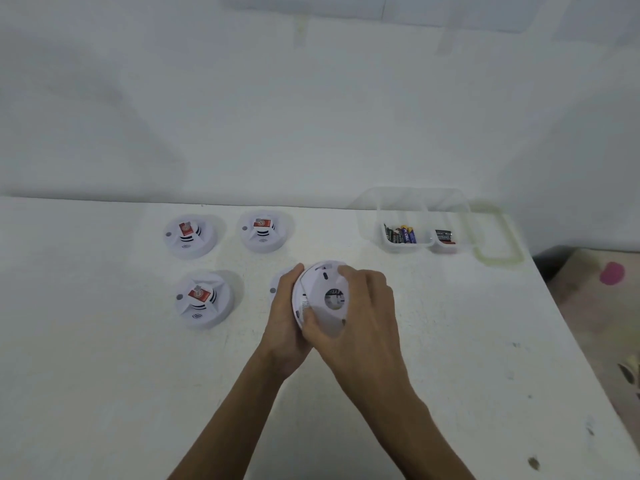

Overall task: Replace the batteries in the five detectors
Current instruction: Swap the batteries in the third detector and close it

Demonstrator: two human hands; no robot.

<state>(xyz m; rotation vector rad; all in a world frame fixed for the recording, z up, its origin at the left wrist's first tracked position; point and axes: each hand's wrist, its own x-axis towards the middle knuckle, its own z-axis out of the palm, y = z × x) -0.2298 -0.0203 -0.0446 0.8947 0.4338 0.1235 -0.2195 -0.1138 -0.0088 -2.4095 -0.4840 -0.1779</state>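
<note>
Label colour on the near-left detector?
Red label atop the white round plastic detector; head view.

Back-left detector [188, 235], back-middle detector [265, 230], front-left detector [202, 297]: white, round, dome-up, red stickers shown. Fourth detector [276, 288] mostly hidden, centre frame. Fifth detector [325, 299] raised, tilted, underside shown. Batteries [401, 234] clustered right of centre.

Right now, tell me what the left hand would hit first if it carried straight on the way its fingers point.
The left hand, gripping the lifted detector, points away, slightly right. That line passes between the back-right detector and the battery tray: probably free up to the wall, depth unclear.
</note>
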